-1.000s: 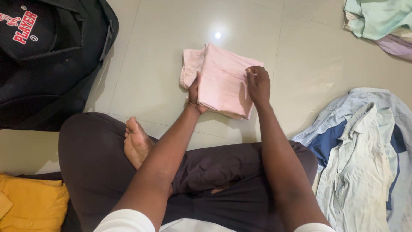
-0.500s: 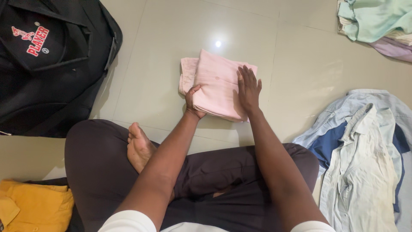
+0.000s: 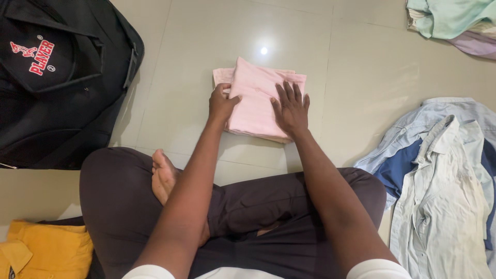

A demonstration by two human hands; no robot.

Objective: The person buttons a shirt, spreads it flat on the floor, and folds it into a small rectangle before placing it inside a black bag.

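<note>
A folded pink garment (image 3: 252, 98) lies on the pale tiled floor in front of my crossed legs. My right hand (image 3: 290, 109) rests flat on its right half, fingers spread, pressing it down. My left hand (image 3: 221, 102) grips the garment's left edge, thumb on top and fingers curled at the side.
A large black bag (image 3: 57, 77) lies at the upper left. A yellow garment (image 3: 44, 250) sits at the lower left. A pile of light blue and white shirts (image 3: 444, 186) spreads at the right. Mint and lilac clothes (image 3: 454, 23) lie at the top right.
My right hand went from gripping the garment's right edge to lying flat on top. My left hand slid up the left edge. The garment has settled flatter on the floor.
</note>
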